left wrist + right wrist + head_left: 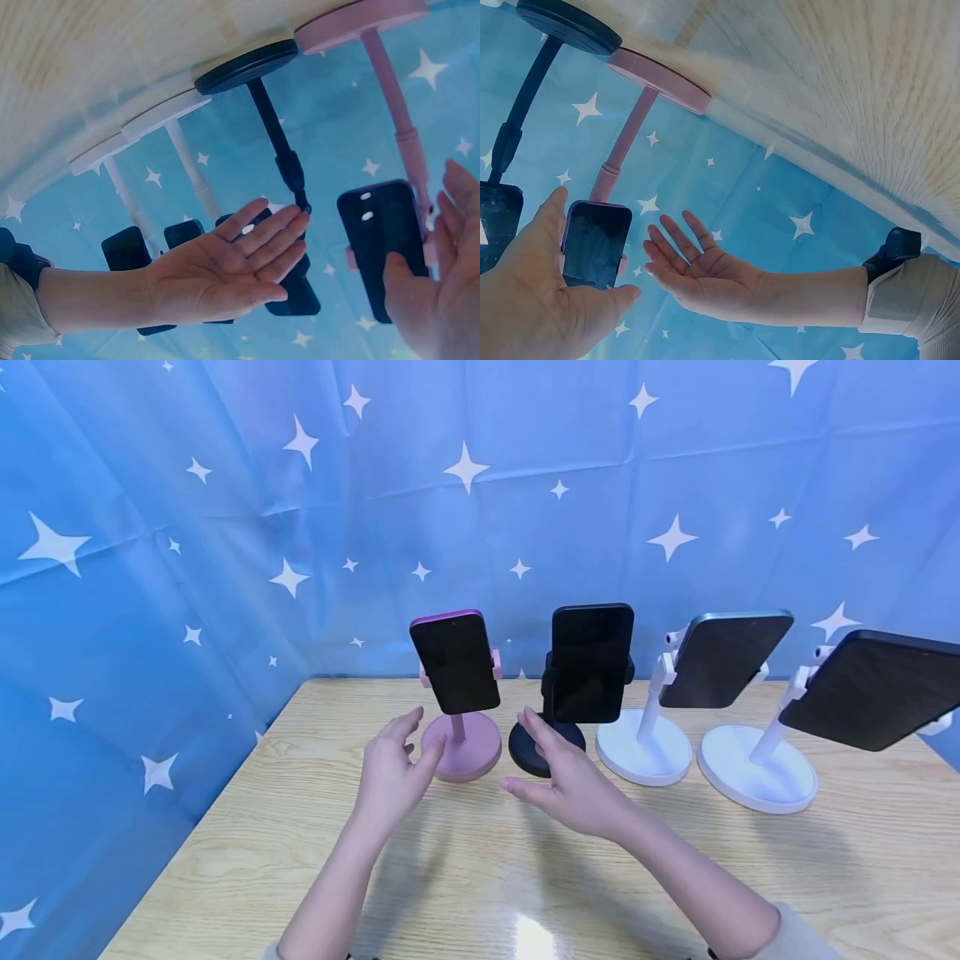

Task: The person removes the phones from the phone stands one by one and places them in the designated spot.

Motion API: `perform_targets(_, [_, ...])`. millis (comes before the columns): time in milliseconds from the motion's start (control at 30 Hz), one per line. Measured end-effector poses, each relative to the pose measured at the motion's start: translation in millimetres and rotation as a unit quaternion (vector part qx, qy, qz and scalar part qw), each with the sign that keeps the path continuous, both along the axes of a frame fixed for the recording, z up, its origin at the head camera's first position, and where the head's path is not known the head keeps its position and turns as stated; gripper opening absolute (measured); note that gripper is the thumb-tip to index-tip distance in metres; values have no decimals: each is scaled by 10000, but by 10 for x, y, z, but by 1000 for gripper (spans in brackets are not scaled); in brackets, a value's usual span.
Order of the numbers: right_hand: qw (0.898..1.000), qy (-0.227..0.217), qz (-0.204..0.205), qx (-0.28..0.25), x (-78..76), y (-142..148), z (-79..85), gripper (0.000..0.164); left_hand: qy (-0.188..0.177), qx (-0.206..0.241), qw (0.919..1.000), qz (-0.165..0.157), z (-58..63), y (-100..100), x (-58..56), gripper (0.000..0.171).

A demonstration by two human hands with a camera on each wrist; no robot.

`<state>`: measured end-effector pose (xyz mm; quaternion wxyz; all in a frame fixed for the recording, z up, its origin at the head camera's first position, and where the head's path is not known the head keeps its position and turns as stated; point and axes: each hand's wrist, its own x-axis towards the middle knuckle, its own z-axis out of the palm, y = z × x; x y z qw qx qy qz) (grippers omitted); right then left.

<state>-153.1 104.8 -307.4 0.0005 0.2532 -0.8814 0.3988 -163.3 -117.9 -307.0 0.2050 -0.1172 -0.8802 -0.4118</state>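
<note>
My left hand [393, 774] hovers in front of a pink phone stand [474, 758], fingers relaxed and thumb apart. That stand holds a smartphone with a purple-pink edge [456, 664], its screen dark. To the right, my right hand [573, 783] is held before a black phone stand [531, 758], partly covering its round base. A black smartphone [591, 664] sits upright in that stand's clamp. In the left wrist view, the right palm [225, 274] is bare; in the right wrist view, so is the left palm [720, 279]. Neither hand holds anything.
Two white phone stands [663, 760] are lined up further right, holding a blue-edged phone [723, 662] and a dark tilted device [873, 693]. Behind the wooden table [247, 860] hangs a blue curtain [225, 635] with white stars.
</note>
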Motion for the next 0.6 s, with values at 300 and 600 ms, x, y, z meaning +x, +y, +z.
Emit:
perform_targets(300, [9990,74,-181,-402,-66,-74,45,80,-455,596,9972,-20,34,-5,-61,56])
perform_targets(600, [9927,212,-210,-1171,-173,-172,96,72,-389,1205,9916,-270,94,41,-171,59])
